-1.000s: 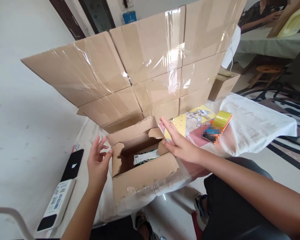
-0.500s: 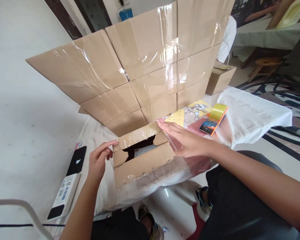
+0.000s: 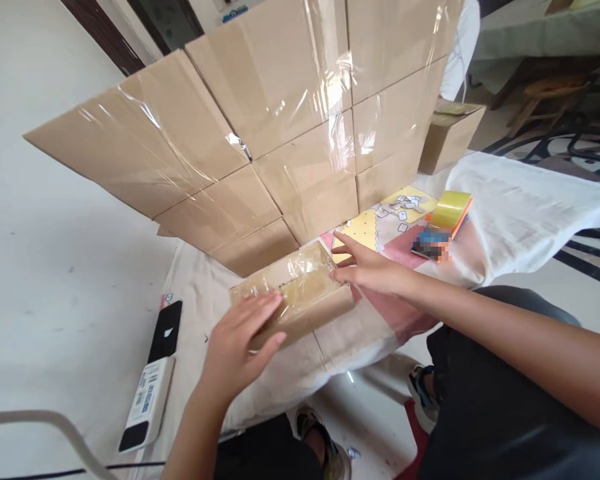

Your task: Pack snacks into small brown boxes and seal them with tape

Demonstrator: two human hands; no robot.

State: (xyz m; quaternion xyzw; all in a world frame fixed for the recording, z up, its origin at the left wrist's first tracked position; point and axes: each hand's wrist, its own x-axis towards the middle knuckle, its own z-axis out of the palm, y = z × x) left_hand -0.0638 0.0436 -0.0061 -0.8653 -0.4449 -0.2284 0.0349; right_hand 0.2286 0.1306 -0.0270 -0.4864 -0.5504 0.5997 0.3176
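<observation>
A small cardboard box [image 3: 305, 313] lies on the cloth-covered table in front of me, its top covered with shiny tape and no opening showing. My left hand [image 3: 243, 340] rests on the box's left part, fingers extended and thumb apart. At the box's right end is my right hand [image 3: 363, 267], its fingers spread and fingertips at the edge. Behind the box stands a tall wall of taped cardboard boxes [image 3: 305, 167]. To the right lies a yellow tape roll [image 3: 450, 209] on an orange tape dispenser [image 3: 463, 223].
Small paper pieces [image 3: 404, 207] lie on the patterned cloth. Another cardboard box [image 3: 450, 140] stands at the back right, near a white-clothed person. On the left are a black phone-like object [image 3: 165, 331] and a white power strip [image 3: 147, 403].
The box's opening with the dark inside is no longer seen; a taped face is up now. My left hand has moved right onto the box, and my right-hand fingers have spread.
</observation>
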